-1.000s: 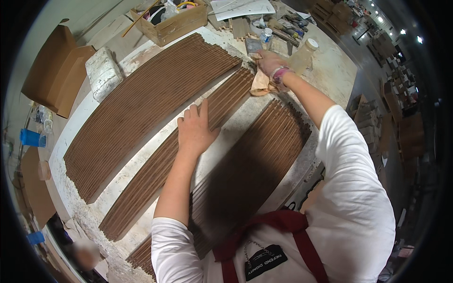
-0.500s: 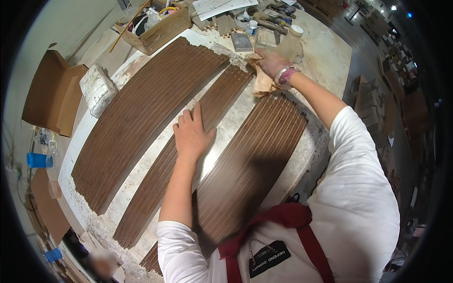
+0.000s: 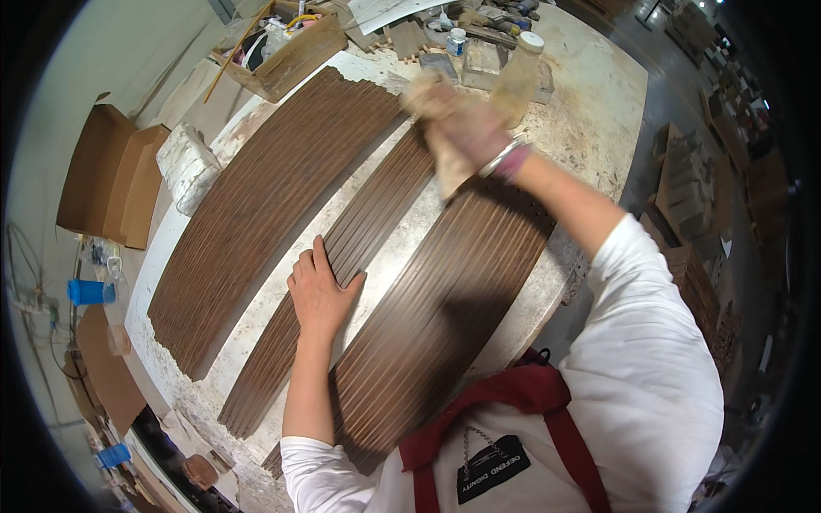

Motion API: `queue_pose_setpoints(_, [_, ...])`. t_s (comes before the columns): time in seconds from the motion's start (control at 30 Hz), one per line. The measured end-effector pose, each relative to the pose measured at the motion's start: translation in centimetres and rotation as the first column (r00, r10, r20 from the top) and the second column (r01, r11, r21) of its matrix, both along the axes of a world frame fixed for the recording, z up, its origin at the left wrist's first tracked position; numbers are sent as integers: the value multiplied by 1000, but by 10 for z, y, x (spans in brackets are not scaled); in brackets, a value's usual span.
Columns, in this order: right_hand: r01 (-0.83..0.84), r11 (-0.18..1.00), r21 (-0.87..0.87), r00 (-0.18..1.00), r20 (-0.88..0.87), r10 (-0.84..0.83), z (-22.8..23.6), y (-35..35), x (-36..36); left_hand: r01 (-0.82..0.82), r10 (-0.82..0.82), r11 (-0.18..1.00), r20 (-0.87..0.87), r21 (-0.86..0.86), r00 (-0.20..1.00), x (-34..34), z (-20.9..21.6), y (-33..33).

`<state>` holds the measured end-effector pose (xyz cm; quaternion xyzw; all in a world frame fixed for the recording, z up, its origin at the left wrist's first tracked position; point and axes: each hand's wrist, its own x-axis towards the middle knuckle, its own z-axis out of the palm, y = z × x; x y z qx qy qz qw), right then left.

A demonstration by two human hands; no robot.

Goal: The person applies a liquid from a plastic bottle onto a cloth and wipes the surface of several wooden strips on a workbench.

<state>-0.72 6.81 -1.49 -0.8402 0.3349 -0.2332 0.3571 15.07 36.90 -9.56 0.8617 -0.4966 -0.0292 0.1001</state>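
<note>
— Now, item one: the left hand point(image 3: 321, 291)?
— Flat, fingers spread, pressed on the narrow middle strip point(image 3: 342, 274) of ribbed brown slats; same place as a second ago.
— Item two: the right hand point(image 3: 466, 128)?
— Closed around a tan rag point(image 3: 449, 167), pinching it at the strip's far end, beside the near slat panel point(image 3: 445, 308). Earlier it sat farther out by the bench clutter; it has drawn nearer along the wood.
— Surroundings?
— Wide slat panel point(image 3: 274, 205) to the left, on a speckled workbench point(image 3: 590, 111); plastic bottle point(image 3: 520, 75) and cardboard box point(image 3: 286, 56) beyond, unmoved.
</note>
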Motion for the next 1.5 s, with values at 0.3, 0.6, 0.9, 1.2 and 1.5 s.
queue_pose_setpoints(0.3, [-76,937,-341,991,-127,34,-89,-34,45,-38,38,999,-12,-30,999,-21,7,-9])
queue_pose_setpoints(0.6, [-262,765,588,919,393,13,-35,-76,-24,-61,59,997,-39,-52,997,-16,10,1])
queue_pose_setpoints(0.9, [-458,482,747,840,541,-42,-22,65,-128,-460,-735,543,-663,-703,145,-101,34,-65])
queue_pose_setpoints(1.2, [-382,453,806,815,525,-247,-131,2,-188,-481,-667,715,-702,-508,-251,-148,88,-89])
queue_pose_setpoints(1.5, [-885,26,465,446,863,-236,-133,5,-242,-226,-698,620,-660,-751,278,-203,83,-183])
